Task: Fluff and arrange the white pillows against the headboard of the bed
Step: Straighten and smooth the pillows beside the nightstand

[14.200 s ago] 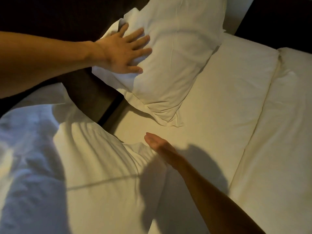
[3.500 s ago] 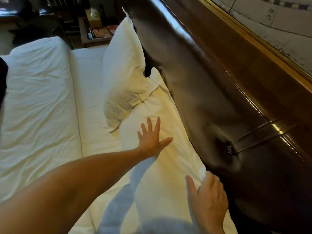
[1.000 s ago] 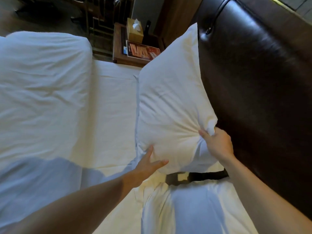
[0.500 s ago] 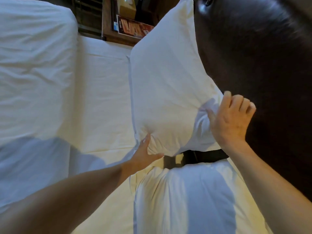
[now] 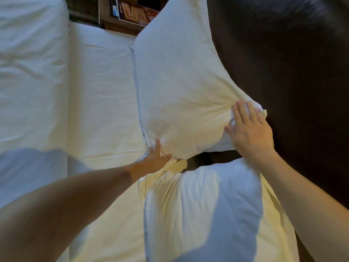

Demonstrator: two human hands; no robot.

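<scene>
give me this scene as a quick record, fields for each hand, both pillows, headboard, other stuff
left hand: fingers straight, pressing far pillow's lower near corner
right hand: flat on far pillow's corner by the headboard
far pillow: leaning on headboard
near pillow: lying beside headboard, dark gap before far pillow
headboard: dark, padded
sheet: white, flat
duvet: folded back, left

We lose the left hand's (image 5: 154, 160) fingers under the far pillow (image 5: 179, 87); the near pillow (image 5: 204, 214) runs off the bottom edge, and the magazine (image 5: 136, 14) is cut by the top edge, its print unreadable.
</scene>
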